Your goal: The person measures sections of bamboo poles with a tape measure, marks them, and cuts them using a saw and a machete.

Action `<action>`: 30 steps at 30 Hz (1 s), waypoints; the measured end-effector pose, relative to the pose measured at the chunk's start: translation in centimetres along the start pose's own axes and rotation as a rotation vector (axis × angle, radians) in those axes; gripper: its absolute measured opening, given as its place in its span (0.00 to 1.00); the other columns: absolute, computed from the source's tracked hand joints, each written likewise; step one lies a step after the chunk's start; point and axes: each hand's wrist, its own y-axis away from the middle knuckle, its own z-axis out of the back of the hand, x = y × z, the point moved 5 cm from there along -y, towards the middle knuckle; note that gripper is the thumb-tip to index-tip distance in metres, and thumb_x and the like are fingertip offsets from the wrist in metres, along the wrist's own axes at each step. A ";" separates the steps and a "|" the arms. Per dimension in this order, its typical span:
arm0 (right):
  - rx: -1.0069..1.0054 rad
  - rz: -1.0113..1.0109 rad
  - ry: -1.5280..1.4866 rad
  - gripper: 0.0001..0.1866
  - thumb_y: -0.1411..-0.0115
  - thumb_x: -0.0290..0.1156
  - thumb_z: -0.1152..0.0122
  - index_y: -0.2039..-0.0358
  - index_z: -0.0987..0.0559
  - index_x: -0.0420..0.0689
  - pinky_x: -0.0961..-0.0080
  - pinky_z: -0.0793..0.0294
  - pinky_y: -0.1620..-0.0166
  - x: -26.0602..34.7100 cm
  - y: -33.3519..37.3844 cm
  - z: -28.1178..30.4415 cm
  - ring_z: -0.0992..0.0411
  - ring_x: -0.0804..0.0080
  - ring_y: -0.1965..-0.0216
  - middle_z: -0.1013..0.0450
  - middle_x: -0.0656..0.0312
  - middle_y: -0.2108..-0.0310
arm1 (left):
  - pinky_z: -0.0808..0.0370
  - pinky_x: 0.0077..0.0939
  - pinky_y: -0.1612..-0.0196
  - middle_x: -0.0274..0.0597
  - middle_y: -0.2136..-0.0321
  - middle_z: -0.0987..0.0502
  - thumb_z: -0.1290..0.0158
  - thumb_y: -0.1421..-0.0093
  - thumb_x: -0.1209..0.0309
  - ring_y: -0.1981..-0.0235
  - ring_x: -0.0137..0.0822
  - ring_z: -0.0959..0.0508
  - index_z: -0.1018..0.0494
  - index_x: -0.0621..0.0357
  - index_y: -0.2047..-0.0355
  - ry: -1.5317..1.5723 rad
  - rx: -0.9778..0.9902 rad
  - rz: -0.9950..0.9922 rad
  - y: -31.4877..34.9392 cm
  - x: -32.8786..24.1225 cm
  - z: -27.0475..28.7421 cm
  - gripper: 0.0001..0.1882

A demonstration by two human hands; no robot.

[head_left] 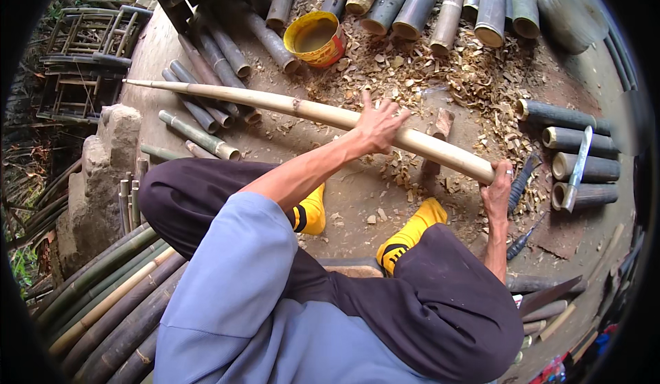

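A long, pale, shaved bamboo pole (pixel 289 105) slants across in front of me, thin at its far left end and thicker on the right. My left hand (pixel 379 125) grips it from above near the middle, fingers somewhat spread over the far side. My right hand (pixel 496 190), with a ring on one finger, is closed around the thick end. Under the pole stands a short wooden stake (pixel 441 123), partly hidden by it. Just right of my right hand lies a dark, wrapped handle (pixel 526 178) on the ground.
Cut bamboo tubes (pixel 491 19) line the far side around a yellow-red bucket (pixel 315 40). Pale shavings (pixel 419 74) litter the ground. At right, a knife blade (pixel 579 167) lies across dark tubes (pixel 584 143). Long bamboo poles (pixel 110 294) lie lower left beside a rough stone block (pixel 103 184).
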 end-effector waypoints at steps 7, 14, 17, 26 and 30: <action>-0.056 0.118 0.161 0.32 0.66 0.09 0.47 0.55 0.29 0.41 0.61 0.31 0.51 1.2 0.2 -1.6 0.33 0.50 0.55 0.38 0.49 0.58 | 0.33 0.56 0.52 0.40 0.63 0.25 0.38 0.58 0.64 0.59 0.41 0.24 0.32 0.55 0.56 0.254 0.155 -0.124 -1.0 -0.9 -2.6 0.27; 0.157 -0.291 -0.549 0.30 0.59 0.27 0.29 0.52 0.28 0.39 0.75 0.23 0.61 -2.9 1.3 2.7 0.28 0.71 0.59 0.28 0.60 0.60 | 0.28 0.39 0.55 0.49 0.66 0.28 0.38 0.63 0.64 0.58 0.50 0.28 0.30 0.59 0.58 0.512 -0.009 -0.443 -3.3 -0.6 -1.1 0.30; 0.064 -0.576 -0.918 0.26 0.49 0.40 0.33 0.54 0.27 0.37 0.80 0.25 0.73 -3.8 0.3 0.2 0.27 0.78 0.73 0.27 0.62 0.68 | 0.31 0.38 0.57 0.50 0.67 0.28 0.38 0.63 0.62 0.61 0.47 0.27 0.32 0.60 0.62 0.698 0.093 -0.397 -3.6 2.2 0.3 0.27; -0.228 -0.487 -1.389 0.34 0.40 0.47 0.45 0.45 0.36 0.30 0.84 0.24 0.82 -3.1 2.0 -2.7 0.27 0.74 0.80 0.28 0.54 0.70 | 0.28 0.31 0.58 0.51 0.62 0.24 0.36 0.56 0.57 0.63 0.42 0.23 0.30 0.63 0.52 0.706 0.173 -0.205 -3.0 0.8 1.1 0.33; -0.298 -0.511 -1.487 0.35 0.41 0.42 0.42 0.42 0.40 0.32 0.81 0.22 0.79 -2.7 2.2 -3.6 0.27 0.72 0.77 0.29 0.53 0.68 | 0.25 0.30 0.62 0.48 0.65 0.22 0.35 0.55 0.61 0.68 0.36 0.21 0.29 0.63 0.52 0.745 0.160 -0.208 -3.3 1.2 0.6 0.31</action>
